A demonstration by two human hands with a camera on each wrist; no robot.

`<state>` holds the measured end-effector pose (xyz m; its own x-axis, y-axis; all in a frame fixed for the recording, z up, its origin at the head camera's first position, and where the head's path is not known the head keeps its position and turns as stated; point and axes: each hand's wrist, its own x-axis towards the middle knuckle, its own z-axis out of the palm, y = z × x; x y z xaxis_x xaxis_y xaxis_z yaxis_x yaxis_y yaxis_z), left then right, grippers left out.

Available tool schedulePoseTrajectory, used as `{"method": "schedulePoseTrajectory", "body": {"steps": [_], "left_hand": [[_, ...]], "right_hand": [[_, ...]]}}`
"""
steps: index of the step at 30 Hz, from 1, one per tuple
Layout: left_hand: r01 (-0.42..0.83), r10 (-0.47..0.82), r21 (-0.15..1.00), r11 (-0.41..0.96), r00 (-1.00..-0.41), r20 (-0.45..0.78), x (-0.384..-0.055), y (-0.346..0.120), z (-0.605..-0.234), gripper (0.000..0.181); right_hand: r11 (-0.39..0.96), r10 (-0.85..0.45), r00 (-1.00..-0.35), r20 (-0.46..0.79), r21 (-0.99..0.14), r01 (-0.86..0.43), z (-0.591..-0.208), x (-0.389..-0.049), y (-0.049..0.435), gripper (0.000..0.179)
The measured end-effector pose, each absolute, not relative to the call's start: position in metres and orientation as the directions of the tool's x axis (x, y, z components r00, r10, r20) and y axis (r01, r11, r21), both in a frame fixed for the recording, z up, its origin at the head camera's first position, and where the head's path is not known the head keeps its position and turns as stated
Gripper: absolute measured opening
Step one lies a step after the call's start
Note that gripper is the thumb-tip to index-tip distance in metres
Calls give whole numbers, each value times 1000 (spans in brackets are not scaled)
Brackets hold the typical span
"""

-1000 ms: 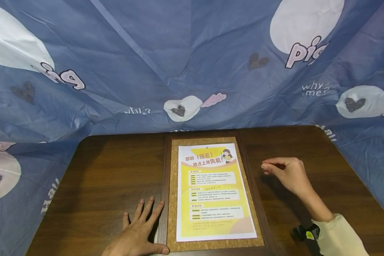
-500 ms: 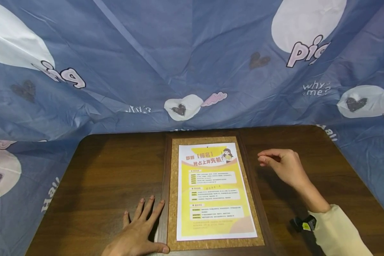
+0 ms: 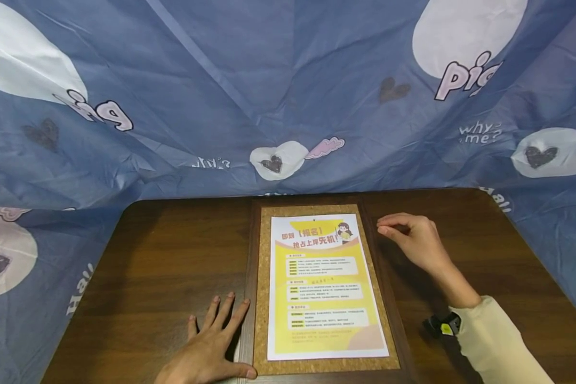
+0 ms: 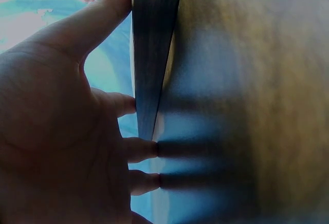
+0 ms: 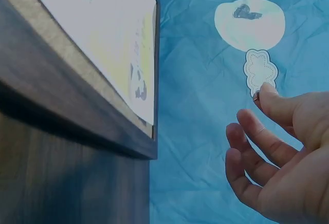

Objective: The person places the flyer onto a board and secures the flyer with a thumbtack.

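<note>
Centrally, a printed sheet (image 3: 327, 288) lies between spread left hand (image 3: 208, 344) and right hand (image 3: 416, 239) pinching a small thing (image 5: 256, 96).

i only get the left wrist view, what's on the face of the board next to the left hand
Observer: A printed paper, lying on the board's cork face.
Operator: is it pinned anywhere
Observer: A dark dot shows at the middle of its top edge in the head view, too small to call a pin for sure.
Operator: and the right hand, is it holding something
Observer: The right wrist view shows a small dark bit at the right hand's thumb tip; I can't tell what it is.
</note>
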<state>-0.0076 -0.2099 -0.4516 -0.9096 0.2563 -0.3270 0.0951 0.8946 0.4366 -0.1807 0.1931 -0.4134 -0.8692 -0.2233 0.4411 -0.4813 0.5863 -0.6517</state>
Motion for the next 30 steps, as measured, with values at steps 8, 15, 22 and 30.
{"method": "schedulePoseTrajectory", "body": {"steps": [8,15,22,30], "left_hand": [[80,256,448,890,-902,-348,-8,-211,-451,124],[77,256,448,891,-900,-353,-8,-211,-450,123],[79,252,441,894,-902,-350,-8,-211,-451,123],[101,257,418,903,-905,-338,-8,-210,-451,124]], "right_hand": [[566,-230,-882,411,-681,-465,-410,-191,174,10],[560,-241,-882,405,-684,-467,-410,-197,159,11],[558,-246,-886,392,-691,-460,-411,-202,150,10],[529,-253,-888,385,-713,-460,-412,-210,138,10]]}}
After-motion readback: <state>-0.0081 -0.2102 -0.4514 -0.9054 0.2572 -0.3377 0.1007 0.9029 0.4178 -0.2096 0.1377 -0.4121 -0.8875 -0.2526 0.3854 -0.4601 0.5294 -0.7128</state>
